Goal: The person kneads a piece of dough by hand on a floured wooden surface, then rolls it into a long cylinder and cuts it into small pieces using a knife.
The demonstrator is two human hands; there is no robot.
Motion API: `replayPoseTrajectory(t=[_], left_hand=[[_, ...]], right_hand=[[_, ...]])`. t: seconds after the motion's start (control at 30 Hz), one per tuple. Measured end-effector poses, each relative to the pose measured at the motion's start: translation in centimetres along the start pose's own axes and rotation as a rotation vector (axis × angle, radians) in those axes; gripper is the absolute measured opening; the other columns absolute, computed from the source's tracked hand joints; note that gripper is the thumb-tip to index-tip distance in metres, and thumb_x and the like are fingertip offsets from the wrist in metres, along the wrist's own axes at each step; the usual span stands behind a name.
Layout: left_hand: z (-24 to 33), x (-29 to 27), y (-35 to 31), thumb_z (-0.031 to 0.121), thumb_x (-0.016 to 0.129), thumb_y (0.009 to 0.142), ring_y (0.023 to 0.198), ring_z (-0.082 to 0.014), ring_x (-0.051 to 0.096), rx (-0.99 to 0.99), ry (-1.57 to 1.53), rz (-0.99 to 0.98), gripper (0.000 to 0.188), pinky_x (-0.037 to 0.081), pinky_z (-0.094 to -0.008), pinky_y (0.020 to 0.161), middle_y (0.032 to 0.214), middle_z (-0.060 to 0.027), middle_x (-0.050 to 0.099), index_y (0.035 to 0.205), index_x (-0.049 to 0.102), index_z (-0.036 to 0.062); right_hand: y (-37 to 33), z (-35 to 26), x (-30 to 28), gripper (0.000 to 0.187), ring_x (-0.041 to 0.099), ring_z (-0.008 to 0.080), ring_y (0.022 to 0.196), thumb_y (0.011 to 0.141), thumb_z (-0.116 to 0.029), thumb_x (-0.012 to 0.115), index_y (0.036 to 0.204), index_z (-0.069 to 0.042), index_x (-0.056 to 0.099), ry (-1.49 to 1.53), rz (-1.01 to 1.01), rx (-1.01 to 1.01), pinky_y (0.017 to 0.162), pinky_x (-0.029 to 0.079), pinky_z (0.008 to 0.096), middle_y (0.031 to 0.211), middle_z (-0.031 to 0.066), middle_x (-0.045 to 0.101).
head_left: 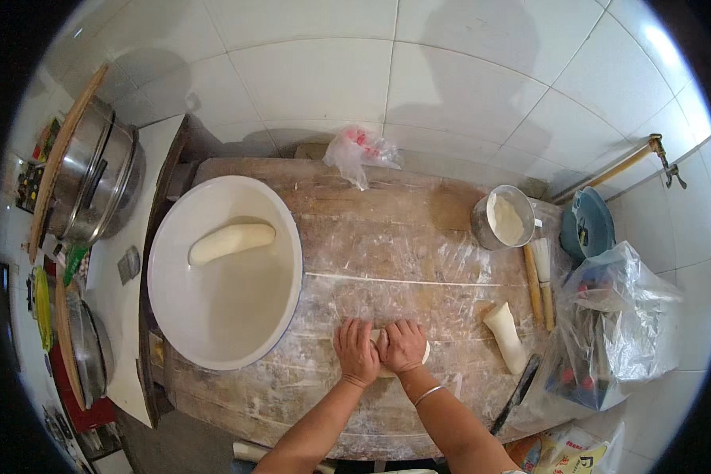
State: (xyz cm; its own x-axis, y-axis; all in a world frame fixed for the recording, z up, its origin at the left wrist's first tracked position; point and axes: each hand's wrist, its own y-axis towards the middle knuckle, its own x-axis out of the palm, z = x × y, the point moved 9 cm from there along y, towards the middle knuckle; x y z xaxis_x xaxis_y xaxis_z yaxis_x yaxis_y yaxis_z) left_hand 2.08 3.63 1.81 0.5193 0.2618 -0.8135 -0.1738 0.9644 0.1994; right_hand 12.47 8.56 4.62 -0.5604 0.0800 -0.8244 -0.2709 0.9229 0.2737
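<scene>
Side by side near the front of the floured wooden board, my left hand and my right hand press down on a piece of pale dough. The fingers of both curl over the dough and hide most of it; only its edges show. My right wrist wears a bracelet. To the left, a long roll of dough lies in a large white basin. Another dough log rests on the board to the right of my hands.
A dark-bladed knife lies at the right, near a rolling pin and a brush. Behind them stands a metal pot of flour. A clear plastic bag covers a box. Stacked steamer pots stand far left.
</scene>
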Motion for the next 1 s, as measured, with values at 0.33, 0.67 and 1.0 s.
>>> replayPoseTrajectory(t=[0.33, 0.67, 1.0], left_hand=[[-0.7, 1.2, 5.8, 0.013, 0.052, 0.083, 0.121, -0.0393, 0.048, -0.124, -0.042, -0.237, 0.040, 0.034, -0.0502, 0.103, 0.122, -0.0179, 0.057, 0.123, 0.054, 0.0057], [6.8, -3.3, -7.4, 0.036, 0.055, 0.090, 0.114, -0.0436, 0.049, 0.207, -0.194, -0.052, 0.061, 0.035, -0.0543, 0.097, 0.126, -0.0255, 0.052, 0.137, 0.041, 0.0003], [4.8, 0.2, 2.7, 0.049, 0.051, 0.087, 0.124, -0.0422, 0.043, 0.157, -0.026, -0.096, 0.070, 0.028, -0.0553, 0.102, 0.134, -0.0240, 0.046, 0.138, 0.042, 0.0021]], right_hand=[[4.3, 4.3, 2.6, 0.034, 0.063, 0.0368, 0.069, 0.088, -0.034, 0.055, 0.066, -0.008, 0.061, 0.108, -0.224, 0.292, 0.068, 0.050, 0.0494, 0.070, 0.0171, 0.064], [-10.9, -3.3, -1.6, 0.040, 0.050, 0.0281, 0.115, 0.086, -0.028, 0.051, 0.120, -0.009, 0.059, -0.074, 0.083, -0.069, 0.098, 0.034, 0.0467, 0.117, 0.0091, 0.059], [-0.7, 1.2, 2.5, 0.048, 0.047, 0.0286, 0.124, 0.086, -0.034, 0.050, 0.128, -0.011, 0.054, -0.013, -0.213, 0.115, 0.105, 0.031, 0.0483, 0.132, 0.0070, 0.054]])
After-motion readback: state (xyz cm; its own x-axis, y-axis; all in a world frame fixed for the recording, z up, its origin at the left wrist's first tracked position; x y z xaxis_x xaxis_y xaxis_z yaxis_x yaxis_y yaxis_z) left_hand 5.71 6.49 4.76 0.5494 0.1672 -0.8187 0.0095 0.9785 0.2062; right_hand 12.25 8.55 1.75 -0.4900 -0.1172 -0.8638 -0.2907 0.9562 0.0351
